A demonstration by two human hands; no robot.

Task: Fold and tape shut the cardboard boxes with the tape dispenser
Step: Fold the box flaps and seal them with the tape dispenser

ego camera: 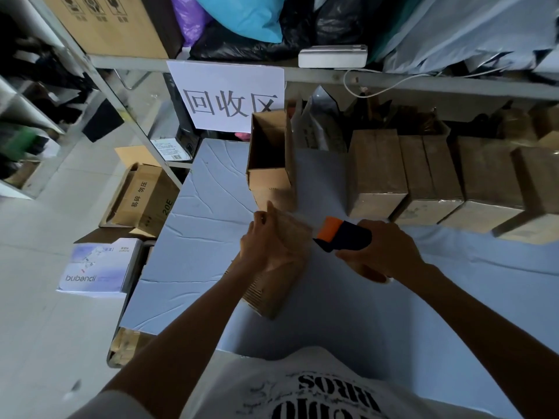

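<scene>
**Box held, dispenser at its right edge**

We see the left hand (266, 237) on top of the small cardboard box (272, 285) near the middle of the grey table (196, 237). Fingers (261, 217) curled and pressed together over the box's far top edge; a flap looks pinned under them, but motion blur makes that hard to confirm. Box sits tilted, corrugated end facing us.

Right hand (381, 252) wraps the tape dispenser (341, 235), fingers closed tight round the dark body. Orange nose of the dispenser points left, just beside the box's upper right edge. We can't tell if it touches. Tape roll partly visible under the palm.

Open empty box (269, 152) stands upright just behind the held one, mouth up. To the right, a row of closed boxes (438, 179) lines the back of the table, touching each other.

White paper sign (230, 98) hangs from the shelf rail above. Cartons (142, 198) sit on the floor left of the table.
</scene>
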